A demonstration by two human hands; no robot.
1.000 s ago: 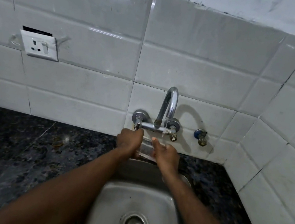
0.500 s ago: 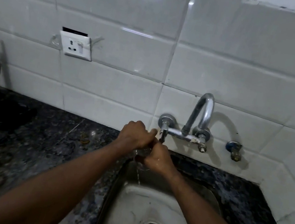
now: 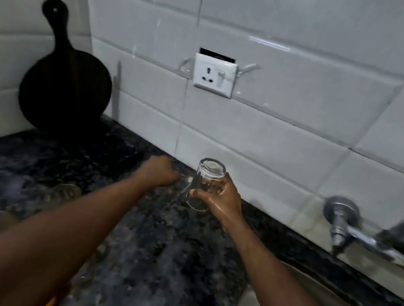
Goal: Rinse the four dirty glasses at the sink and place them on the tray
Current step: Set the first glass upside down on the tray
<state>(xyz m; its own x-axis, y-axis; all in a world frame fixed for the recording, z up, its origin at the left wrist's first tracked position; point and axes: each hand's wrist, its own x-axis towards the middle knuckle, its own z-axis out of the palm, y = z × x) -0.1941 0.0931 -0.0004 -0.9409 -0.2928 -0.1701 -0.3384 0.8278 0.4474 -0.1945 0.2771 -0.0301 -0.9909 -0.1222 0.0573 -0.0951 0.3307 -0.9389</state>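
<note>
**Clear glass held base-up over the bench**

In the head view, your right hand [image 3: 217,195] grips a clear glass [image 3: 205,180] turned base-up. Its wet fingers [image 3: 227,181] wrap round the side, with the thumb near the rim. The glass hangs over the dark speckled bench [image 3: 163,266], left of the sink [image 3: 331,302] and well apart from the tap [image 3: 343,227]. Your left hand [image 3: 161,172] is just beside the glass, clenched into a fist with nothing seen in it. A blurred glass-like shape [image 3: 64,191] sits on the bench further left. A dark round board [image 3: 63,95] leans on the tiled wall, and a socket [image 3: 214,74] is mounted above the bench.
</note>
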